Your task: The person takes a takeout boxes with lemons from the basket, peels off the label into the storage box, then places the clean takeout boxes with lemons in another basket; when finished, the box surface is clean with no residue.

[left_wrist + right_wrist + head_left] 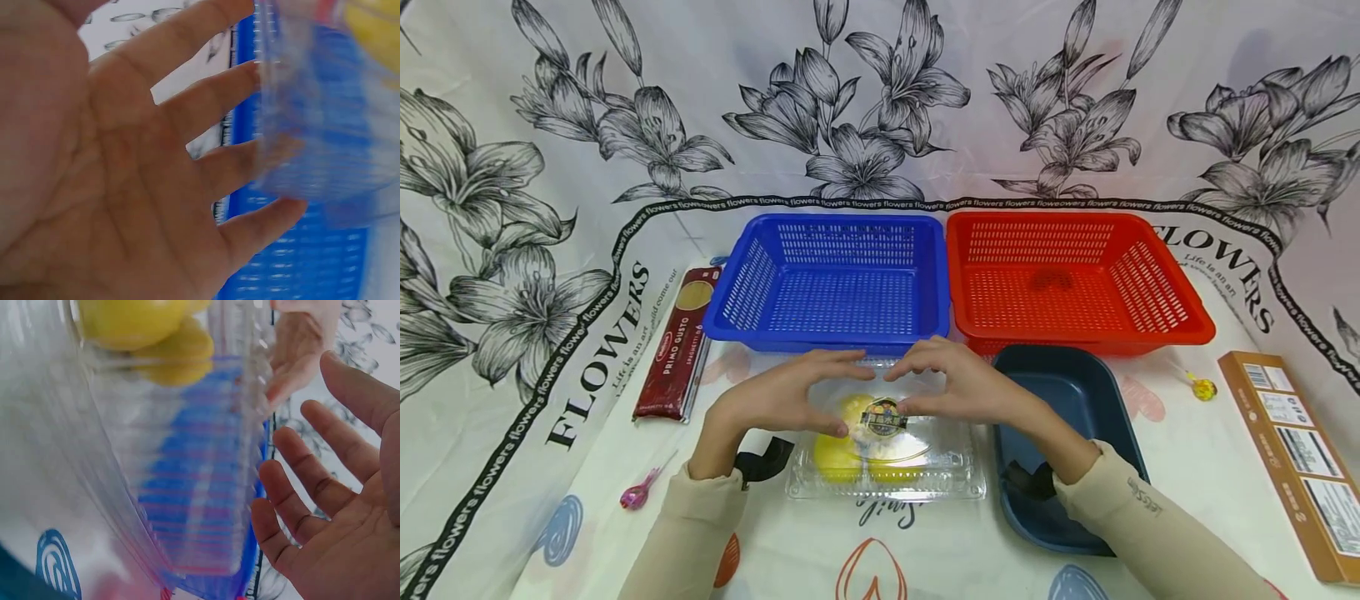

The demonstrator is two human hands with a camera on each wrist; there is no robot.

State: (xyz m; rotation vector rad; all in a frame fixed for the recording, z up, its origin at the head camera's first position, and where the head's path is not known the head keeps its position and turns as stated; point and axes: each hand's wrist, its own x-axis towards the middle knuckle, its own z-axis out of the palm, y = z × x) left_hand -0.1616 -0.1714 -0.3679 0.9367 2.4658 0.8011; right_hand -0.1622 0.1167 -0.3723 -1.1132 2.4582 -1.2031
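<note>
A pale cloth [790, 550] printed with black lilies and the word "FLOWERS" covers the table and rises behind it as a backdrop. In the head view, a blue basket [850, 338] and a red basket [1090, 340] stand side by side at the back. Before the blue one lies a clear plastic container [943, 468] with yellow fruit [837, 461] inside and a round label [883, 417] on top. The left hand [782, 390] and right hand [966, 383] curve over it from either side, thumbs well away from the fingers, neither gripping anything. A dark blue tray [1067, 508] sits right of the container, partly beneath the right forearm. Farther out are a red spaghetti packet [677, 346] and a pink lollipop [636, 497] on the left, a yellow lollipop [1203, 388] and a brown cardboard box [1292, 467] on the right.

The left wrist view shows that palm empty, fingers loosely spread toward the container's blurred edge; whether the fingertips touch it is hard to tell.

In the right wrist view, the right hand's fingers are extended and apart, empty, just beside the ribbed plastic wall.
</note>
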